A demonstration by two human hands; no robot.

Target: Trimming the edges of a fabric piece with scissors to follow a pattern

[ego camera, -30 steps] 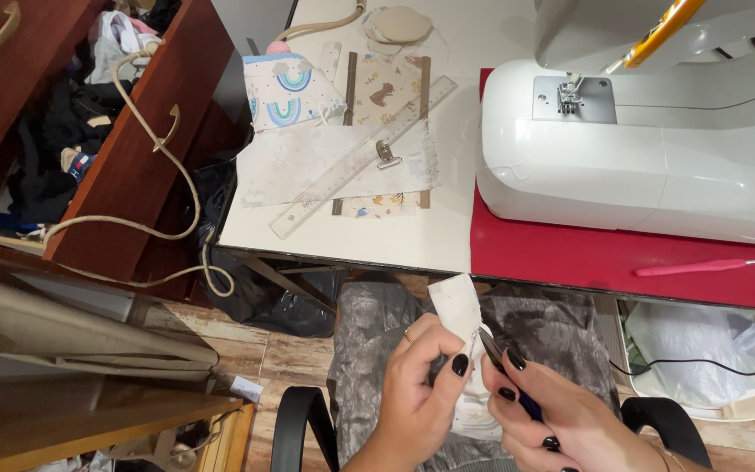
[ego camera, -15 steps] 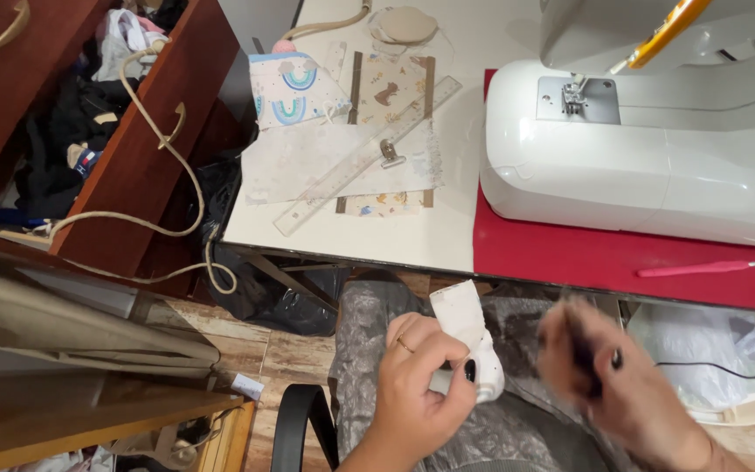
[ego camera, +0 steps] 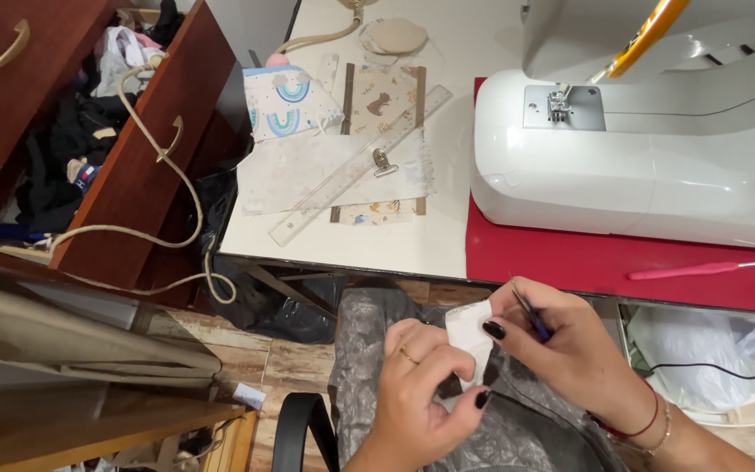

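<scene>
Over my lap, just below the table edge, my left hand (ego camera: 417, 393) pinches a small piece of white fabric (ego camera: 469, 336) between thumb and fingers, the fingers closed narrow on its lower end. My right hand (ego camera: 570, 350) meets it from the right, thumb pressed on the fabric's upper edge and fingers curled shut around a thin dark tool (ego camera: 530, 315); I cannot tell what kind of tool it is. Both hands hang over the grey patterned cloth (ego camera: 369, 350) across my knees. Above them the red mat (ego camera: 570, 262) lies on the white table (ego camera: 430, 249), carrying the white sewing machine (ego camera: 640, 166), and a pink seam ripper (ego camera: 701, 269) rests on the mat near my right hand. Further left on the table sit a clear ruler (ego camera: 360, 166), a metal binder clip (ego camera: 384, 163), printed fabric pieces (ego camera: 286, 100) and a pale paper pattern (ego camera: 308, 175). A dark wooden drawer (ego camera: 133, 157) stands open to my left, stuffed with clothes, a beige cord (ego camera: 159, 149) looping over it.
</scene>
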